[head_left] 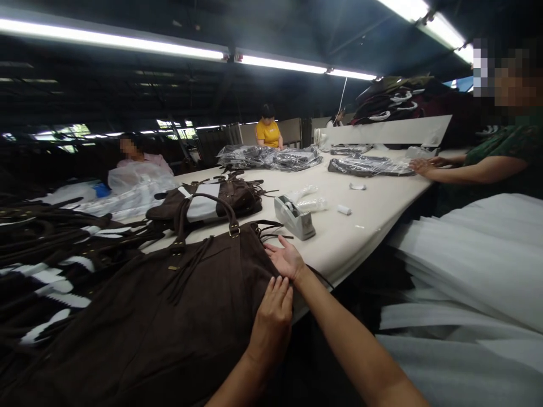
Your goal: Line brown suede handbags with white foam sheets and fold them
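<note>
A large dark brown handbag (203, 316) lies in front of me on the table, its two handles pointing away and a tassel hanging on its front. My left hand (274, 311) rests flat on the bag's right side with the fingers stretched out. Just beyond it, my right hand (286, 259) is turned palm up at the bag's right edge, fingers extended; some fingertips are hidden by the bag's edge. Neither hand grips anything. A grey tape dispenser (294, 217) stands a little past my right hand. Behind it lies a second brown bag (241, 198) with white wrapping around its handles.
Brown bags (42, 271) are piled at left, beside clear plastic (139, 186). Plastic-wrapped bags (271, 158) lie farther along the table (369, 226). White sheets (479, 254) are stacked at right. A co-worker's hands (424, 167) touch a wrapped bag (369, 165); other people stand farther off.
</note>
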### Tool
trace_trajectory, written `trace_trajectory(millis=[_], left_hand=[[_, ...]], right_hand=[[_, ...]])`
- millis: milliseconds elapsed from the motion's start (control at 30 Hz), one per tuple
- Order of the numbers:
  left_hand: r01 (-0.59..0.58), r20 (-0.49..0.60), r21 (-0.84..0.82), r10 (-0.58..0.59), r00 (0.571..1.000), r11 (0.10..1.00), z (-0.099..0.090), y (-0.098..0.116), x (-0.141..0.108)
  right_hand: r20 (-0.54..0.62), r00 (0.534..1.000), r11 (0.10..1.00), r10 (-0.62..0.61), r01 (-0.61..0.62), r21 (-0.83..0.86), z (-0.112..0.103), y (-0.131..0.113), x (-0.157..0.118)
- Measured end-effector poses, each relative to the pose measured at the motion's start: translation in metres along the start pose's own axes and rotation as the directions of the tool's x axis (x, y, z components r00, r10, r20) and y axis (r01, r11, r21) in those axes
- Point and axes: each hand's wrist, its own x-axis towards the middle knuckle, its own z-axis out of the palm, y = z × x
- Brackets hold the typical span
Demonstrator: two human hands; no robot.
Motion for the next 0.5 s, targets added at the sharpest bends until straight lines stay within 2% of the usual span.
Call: trace_trajectory(millis=[100,167,267,400,433,500], left_hand=[[-0.161,-0.028,0.038,0.162,0.986,0.986,-0.002,-0.005,-0.009],[-0.207,-0.039,0.009,0.207,0.978,0.978,-0.003,-0.006,-0.015],[-0.192,0.020,-0.083,0.195,0.981,0.978,-0.010,-0.005,-0.018],[-0.144,0.199,-0.163,0.176,0.964,0.976,-0.021,-0.002,-0.015],[-0.137,0.216,-0.154,0.168,0.962,0.979,-0.020,0.000,-0.017],[-0.144,0.185,-0.089,0.158,0.970,0.986,-0.012,0.002,-0.022]], right_hand=[[0.023,1.000,0.999,-0.010,0.011,-0.051,0.003,0.003,-0.010],[0.018,1.000,0.989,-0.018,0.021,-0.145,0.000,0.007,-0.019],[-0.030,0.995,0.944,-0.098,0.084,-0.320,-0.006,0.010,-0.033],[-0.103,0.986,0.915,-0.135,0.084,-0.394,-0.007,0.016,-0.037],[-0.128,0.982,0.909,-0.142,0.079,-0.410,-0.007,0.019,-0.034],[-0.166,0.971,0.886,-0.171,0.077,-0.457,-0.005,0.023,-0.024]])
